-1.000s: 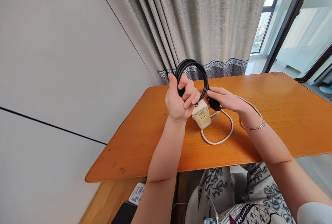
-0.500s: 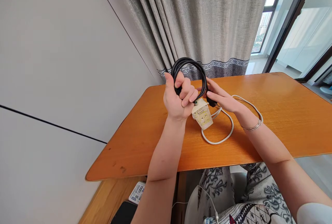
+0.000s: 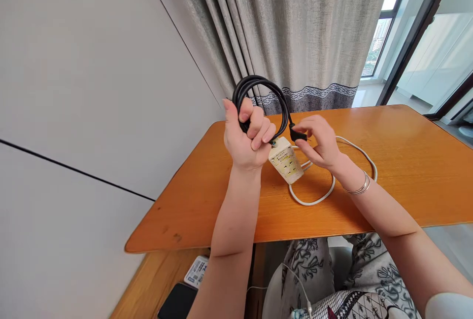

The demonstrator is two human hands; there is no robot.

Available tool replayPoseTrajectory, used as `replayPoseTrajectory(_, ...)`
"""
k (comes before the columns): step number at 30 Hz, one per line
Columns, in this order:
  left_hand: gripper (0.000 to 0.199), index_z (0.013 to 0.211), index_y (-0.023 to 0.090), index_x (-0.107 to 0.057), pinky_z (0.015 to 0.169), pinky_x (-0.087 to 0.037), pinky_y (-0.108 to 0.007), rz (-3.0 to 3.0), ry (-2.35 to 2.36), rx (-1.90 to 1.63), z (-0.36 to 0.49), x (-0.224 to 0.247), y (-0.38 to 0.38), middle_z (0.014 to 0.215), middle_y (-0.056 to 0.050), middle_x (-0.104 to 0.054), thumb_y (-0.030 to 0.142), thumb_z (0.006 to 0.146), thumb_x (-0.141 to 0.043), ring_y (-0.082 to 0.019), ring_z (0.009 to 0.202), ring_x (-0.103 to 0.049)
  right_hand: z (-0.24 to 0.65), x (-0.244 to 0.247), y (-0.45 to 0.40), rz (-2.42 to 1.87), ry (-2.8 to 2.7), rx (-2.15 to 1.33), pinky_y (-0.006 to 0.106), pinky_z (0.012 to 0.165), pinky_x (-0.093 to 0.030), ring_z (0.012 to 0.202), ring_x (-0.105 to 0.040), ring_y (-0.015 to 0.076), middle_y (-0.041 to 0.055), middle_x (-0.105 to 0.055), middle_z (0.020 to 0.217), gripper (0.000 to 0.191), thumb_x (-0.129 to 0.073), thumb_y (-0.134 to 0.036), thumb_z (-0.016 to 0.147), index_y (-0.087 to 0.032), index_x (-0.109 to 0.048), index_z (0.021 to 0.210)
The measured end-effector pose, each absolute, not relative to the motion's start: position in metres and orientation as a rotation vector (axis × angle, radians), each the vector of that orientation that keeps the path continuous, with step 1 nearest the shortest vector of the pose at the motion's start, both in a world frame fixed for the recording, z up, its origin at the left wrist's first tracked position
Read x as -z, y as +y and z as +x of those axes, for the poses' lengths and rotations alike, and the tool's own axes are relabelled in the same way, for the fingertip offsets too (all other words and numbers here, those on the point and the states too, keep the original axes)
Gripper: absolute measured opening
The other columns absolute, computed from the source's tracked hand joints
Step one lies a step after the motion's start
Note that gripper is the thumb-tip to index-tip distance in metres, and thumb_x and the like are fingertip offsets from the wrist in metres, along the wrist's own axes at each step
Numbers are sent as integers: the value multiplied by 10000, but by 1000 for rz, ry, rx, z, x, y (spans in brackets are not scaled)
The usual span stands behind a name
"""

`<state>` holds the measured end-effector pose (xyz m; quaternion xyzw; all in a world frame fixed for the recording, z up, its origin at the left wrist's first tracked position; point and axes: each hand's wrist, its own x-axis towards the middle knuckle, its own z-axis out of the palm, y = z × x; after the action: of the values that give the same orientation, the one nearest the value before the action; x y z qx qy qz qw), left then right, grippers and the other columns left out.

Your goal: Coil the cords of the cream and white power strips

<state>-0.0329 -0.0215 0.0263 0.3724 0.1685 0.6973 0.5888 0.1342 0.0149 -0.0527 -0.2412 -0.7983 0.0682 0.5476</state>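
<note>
My left hand (image 3: pixel 249 134) is closed round a coiled black power cord (image 3: pixel 264 82), whose loops rise above my fist over the table. At the cord's right end hangs a black plug (image 3: pixel 297 133), pinched between the thumb and fingers of my right hand (image 3: pixel 318 140). Just right of my left fist is a white power strip (image 3: pixel 286 162), tilted, with yellowed labels and sockets on its face. A white cable (image 3: pixel 314 204) curves over the tabletop beneath and beside it, passing partly behind my right hand.
The orange-brown wooden table (image 3: pixel 207 195) spans the view in front of me. Behind it hangs a grey curtain (image 3: pixel 314 28), with a glass door at right. Below the left edge, a black phone (image 3: pixel 178 301) and a white box (image 3: pixel 195 272) lie on a wooden surface.
My right hand has gone from outstretched fingers beside the plug to a pinch on it. My left hand and the coiled cord have shifted slightly left.
</note>
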Motion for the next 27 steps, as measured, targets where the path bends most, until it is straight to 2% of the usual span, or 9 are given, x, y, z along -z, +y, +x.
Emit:
replayPoseTrajectory(2, 597, 623, 212, -320, 360, -260, -196, 875, 395, -1639, -32, -26, -21, 458, 95, -132, 676, 982, -427, -43, 299, -143, 131, 47, 8, -617, -2069, -366, 387, 878, -534, 950, -683, 231, 92, -709, 1026, 459, -586, -539, 951, -190, -580, 1250)
replayPoseTrajectory(4, 593, 624, 213, -318, 368, -266, -201, 884, 393, -1656, -31, -24, -19, 455, 95, -148, 671, 979, -445, -43, 300, -153, 128, 41, 2, -731, -2185, -482, 384, 884, -527, 993, -691, 246, 98, -717, 1113, 603, -694, -566, 878, -198, -532, 1327)
replayPoseTrajectory(6, 592, 626, 213, -315, 379, -275, -204, 895, 391, -1662, -30, -22, -15, 451, 94, -164, 670, 976, -453, -44, 303, -162, 124, 37, -3, -854, -2273, -418, 421, 919, -506, 1059, -670, 293, 126, -702, 1180, 750, -808, -564, 769, -191, -517, 1352)
replayPoseTrajectory(8, 594, 627, 214, -311, 386, -278, -205, 906, 388, -1659, -29, -20, -11, 448, 95, -175, 673, 970, -466, -44, 308, -164, 121, 36, -5, -973, -2364, -271, 458, 938, -482, 1086, -637, 340, 158, -695, 1161, 837, -884, -527, 682, -159, -527, 1344)
replayPoseTrajectory(11, 592, 624, 214, -309, 387, -271, -208, 916, 377, -1667, -30, -19, -8, 446, 96, -176, 666, 971, -473, -45, 312, -155, 118, 37, -4, -1121, -2513, -208, 430, 896, -471, 1051, -631, 347, 163, -705, 1072, 692, -897, -435, 683, -130, -586, 1220)
replayPoseTrajectory(15, 585, 614, 212, -306, 372, -245, -210, 912, 363, -1708, -33, -23, -10, 446, 96, -150, 631, 998, -442, -47, 311, -119, 125, 36, 2, -1094, -2643, -475, 322, 757, -464, 937, -663, 262, 103, -718, 1070, 412, -802, -309, 759, -173, -595, 1089)
replayPoseTrajectory(20, 593, 593, 206, -288, 354, -214, -209, 897, 358, -1759, -37, -28, -12, 446, 98, -118, 603, 1017, -411, -46, 304, -91, 146, 23, 0, -1120, -2623, -452, 282, 650, -431, 859, -659, 231, 102, -696, 1082, 429, -776, -330, 751, -188, -538, 1078)
replayPoseTrajectory(24, 617, 557, 198, -310, 351, -214, -198, 897, 407, -1803, -37, -28, -10, 405, 95, -153, 572, 1048, -296, -42, 288, -110, 163, 10, -14, -1289, -2640, -293, 276, 542, -342, 698, -631, 208, 64, -711, 934, 467, -767, -338, 765, -202, -518, 1136)
replayPoseTrajectory(27, 610, 554, 201, -333, 362, -253, -199, 944, 465, -1796, -38, -26, -9, 395, 97, -186, 604, 1007, -397, -44, 288, -157, 173, 1, -28, -1345, -2610, -46, 281, 550, -317, 668, -617, 198, 42, -715, 883, 412, -692, -228, 795, -204, -536, 1175)
